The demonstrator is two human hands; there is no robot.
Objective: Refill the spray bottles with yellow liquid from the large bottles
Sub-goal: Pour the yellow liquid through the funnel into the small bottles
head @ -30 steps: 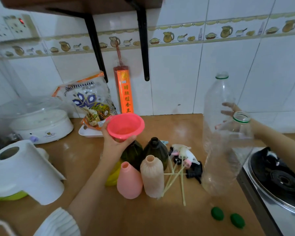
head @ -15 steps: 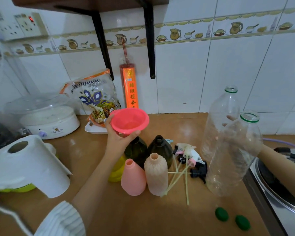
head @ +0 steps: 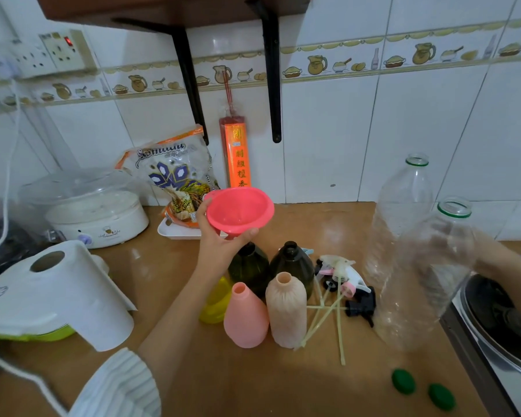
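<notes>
My left hand [head: 220, 245] grips a pink funnel [head: 240, 209] held just above a dark green spray bottle [head: 248, 267]. Beside it stand a second dark bottle [head: 292, 264], a pink bottle [head: 245, 317], a peach bottle [head: 286, 311] and a bottle with yellow liquid [head: 215, 302], all with open necks. My right hand [head: 460, 251] is seen through the near clear large bottle [head: 424, 284], which looks empty, and it holds that bottle. A second clear large bottle [head: 399, 212] stands behind it. Loose spray heads [head: 343, 278] with tubes lie between the groups.
Two green caps [head: 403, 381] lie at the front right of the wooden counter [head: 283, 386]. A stove [head: 500, 320] borders the right edge. A paper roll [head: 51, 293], a white steamer [head: 97, 215] and a snack bag [head: 175, 179] on a white tray stand at left and back.
The near large bottle has come down and right to the counter beside the stove. My left hand keeps the funnel above the dark bottle. The view has tilted slightly.
</notes>
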